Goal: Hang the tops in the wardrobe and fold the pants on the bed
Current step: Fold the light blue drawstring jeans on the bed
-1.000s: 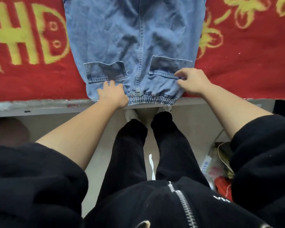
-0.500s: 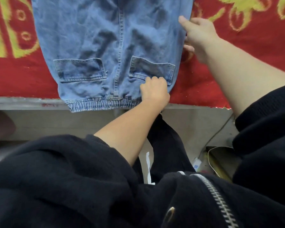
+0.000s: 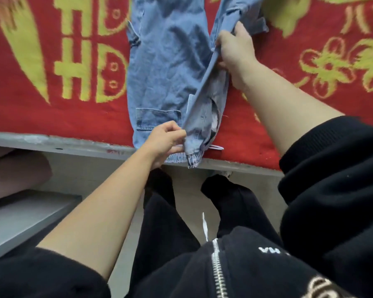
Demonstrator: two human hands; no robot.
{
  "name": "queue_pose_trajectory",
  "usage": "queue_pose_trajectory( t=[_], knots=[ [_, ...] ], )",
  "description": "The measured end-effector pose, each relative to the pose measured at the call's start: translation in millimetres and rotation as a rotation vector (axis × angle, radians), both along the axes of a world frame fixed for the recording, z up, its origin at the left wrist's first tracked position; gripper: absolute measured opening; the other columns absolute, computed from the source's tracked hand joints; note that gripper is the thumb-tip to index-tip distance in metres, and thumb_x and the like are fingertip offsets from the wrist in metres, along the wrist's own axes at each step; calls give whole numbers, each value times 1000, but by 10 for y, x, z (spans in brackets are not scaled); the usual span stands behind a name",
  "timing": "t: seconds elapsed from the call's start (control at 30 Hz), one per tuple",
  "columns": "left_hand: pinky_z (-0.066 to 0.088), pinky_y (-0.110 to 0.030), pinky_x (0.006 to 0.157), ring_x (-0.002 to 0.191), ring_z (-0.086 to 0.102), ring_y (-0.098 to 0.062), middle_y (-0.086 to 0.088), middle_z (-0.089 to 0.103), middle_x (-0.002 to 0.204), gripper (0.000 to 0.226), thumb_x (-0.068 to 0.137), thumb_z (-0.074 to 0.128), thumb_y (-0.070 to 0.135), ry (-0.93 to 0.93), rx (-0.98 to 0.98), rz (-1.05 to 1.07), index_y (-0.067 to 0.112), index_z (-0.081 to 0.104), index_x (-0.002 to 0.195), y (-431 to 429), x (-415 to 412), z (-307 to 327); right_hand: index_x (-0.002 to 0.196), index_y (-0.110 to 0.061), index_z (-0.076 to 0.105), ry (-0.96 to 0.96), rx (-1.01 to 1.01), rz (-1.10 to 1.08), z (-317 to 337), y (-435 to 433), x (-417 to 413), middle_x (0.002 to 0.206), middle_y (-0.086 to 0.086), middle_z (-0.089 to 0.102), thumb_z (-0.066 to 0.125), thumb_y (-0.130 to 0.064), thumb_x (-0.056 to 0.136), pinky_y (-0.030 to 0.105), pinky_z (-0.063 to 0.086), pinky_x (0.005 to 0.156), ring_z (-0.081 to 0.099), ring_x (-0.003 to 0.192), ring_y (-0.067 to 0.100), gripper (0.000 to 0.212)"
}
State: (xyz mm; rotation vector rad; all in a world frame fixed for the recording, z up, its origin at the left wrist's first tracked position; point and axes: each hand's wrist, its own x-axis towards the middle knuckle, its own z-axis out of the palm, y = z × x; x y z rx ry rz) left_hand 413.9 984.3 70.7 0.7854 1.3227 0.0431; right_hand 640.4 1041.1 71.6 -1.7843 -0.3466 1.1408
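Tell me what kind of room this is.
Probably a bedroom: a red plush blanket with yellow patterns covers a raised bed with a grey edge, and blue denim pants lie on it, partly folded.

We've raised the right half of the jeans [image 3: 168,67], turning it leftward. Our left hand [image 3: 164,143], pressing flat before, now pinches the waistband, and our right hand [image 3: 235,50] grips the lifted edge.

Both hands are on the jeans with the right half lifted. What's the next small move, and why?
Probably swing the lifted half leftward and lay it on the flat half. The right hand and left hand both grip the raised edge of the jeans, which stands along the middle, while the other half lies flat on the red blanket.
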Motion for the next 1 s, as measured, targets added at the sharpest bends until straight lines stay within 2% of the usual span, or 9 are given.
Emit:
queue_pose_trajectory(
  t=[0.17, 0.3, 0.37, 0.43, 0.47, 0.57, 0.73, 0.87, 1.0],
  knots=[
    [59, -35, 62, 62, 56, -12, -1, 54, 66, 25, 81, 59, -2, 216, 150, 92, 16, 51, 66, 334, -684, -184, 143, -15, 45, -243, 31, 222, -209, 702, -874, 134, 0, 62, 41, -38, 69, 40, 46, 103, 56, 124, 23, 78],
    [59, -51, 77, 73, 64, -21, -2, 68, 78, 4, 72, 64, 18, 465, 293, 68, 21, 62, 74, 520, -1285, -731, 156, -16, 23, -347, -62, 500, -589, 1041, -1571, 138, 9, 58, 41, -19, 90, 39, 43, 103, 54, 123, 25, 68],
    [58, -50, 79, 77, 64, -22, -2, 69, 87, 6, 79, 63, 19, 510, 306, 6, 25, 61, 81, 568, -1473, -985, 146, -18, 43, -361, -170, 709, -886, 1052, -1801, 125, 12, 59, 37, -15, 84, 37, 45, 94, 55, 110, 27, 63],
    [55, -45, 85, 87, 64, -23, -1, 67, 96, 5, 87, 60, 18, 523, 314, -93, 22, 61, 90, 636, -1542, -1113, 92, -15, 62, -396, -263, 897, -1043, 976, -1915, 98, 11, 56, 33, -11, 72, 34, 39, 79, 48, 92, 29, 35],
    [53, -40, 86, 93, 63, -23, 1, 66, 99, 6, 90, 59, 17, 537, 308, -164, 20, 61, 94, 672, -1550, -1150, 87, -10, 62, -419, -266, 905, -1071, 923, -1945, 101, 13, 57, 34, -8, 73, 32, 38, 81, 49, 96, 30, 31],
    [46, -33, 79, 97, 60, -26, -1, 63, 98, 7, 90, 54, 12, 562, 270, -302, 17, 58, 93, 774, -1506, -1182, 132, -9, 61, -462, -188, 693, -1009, 678, -1939, 136, 7, 58, 41, -5, 85, 21, 34, 107, 51, 128, 19, 51],
    [34, -34, 74, 97, 56, -30, 1, 57, 87, 18, 99, 38, 31, 570, 284, -145, 15, 47, 98, 865, -1244, -1032, 138, -14, 51, -832, -257, 108, -906, 153, -1698, 141, 11, 44, 56, -29, 89, 26, 28, 109, 43, 133, 23, 52],
    [40, -39, 86, 108, 56, -33, -8, 63, 110, 51, 99, 32, 57, 573, 399, -148, 12, 46, 117, 1016, -898, -1013, 153, -6, 22, -456, -596, -68, -1019, -109, -1522, 150, 18, 33, 61, -53, 90, 31, 23, 111, 35, 139, 33, 88],
    [38, -40, 87, 117, 54, -39, -20, 60, 126, 59, 101, 28, 55, 692, 495, -255, 3, 45, 123, 1084, -724, -1087, 133, -6, 44, -351, -568, 128, -1132, -429, -1500, 135, 15, 56, 52, -49, 97, 33, 38, 99, 51, 126, 33, 56]
  ],
)
